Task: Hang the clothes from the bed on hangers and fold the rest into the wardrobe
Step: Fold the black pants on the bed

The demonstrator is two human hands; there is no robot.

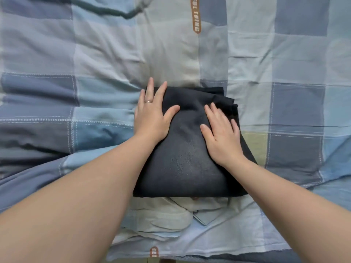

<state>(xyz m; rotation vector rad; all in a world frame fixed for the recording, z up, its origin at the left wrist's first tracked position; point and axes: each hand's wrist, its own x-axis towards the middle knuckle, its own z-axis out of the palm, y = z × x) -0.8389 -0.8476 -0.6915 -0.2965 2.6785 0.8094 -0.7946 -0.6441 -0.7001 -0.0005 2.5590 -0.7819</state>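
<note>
Dark folded garment (pixel 187 149) lies on the blue checked bedcover (pixel 284 73), both the left hand (pixel 152 118) and right hand (pixel 221 133) pressing it with straight, spread fingers.

hands: two, left hand (pixel 152 118), right hand (pixel 222 137)
folded dark garment (pixel 186 164): one
ring (pixel 148 101): one
checked bedcover (pixel 284 73): one
orange labels (pixel 195 15): two

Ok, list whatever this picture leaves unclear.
Head view:
- Dark garment: its type, hidden by its own folds and by the left hand and right hand pressing flat on it.
- Pale fabric: mostly covered by the garment.
- Orange label: lettering blurred, top cut off.
- Wardrobe, hangers: outside the frame.
</note>
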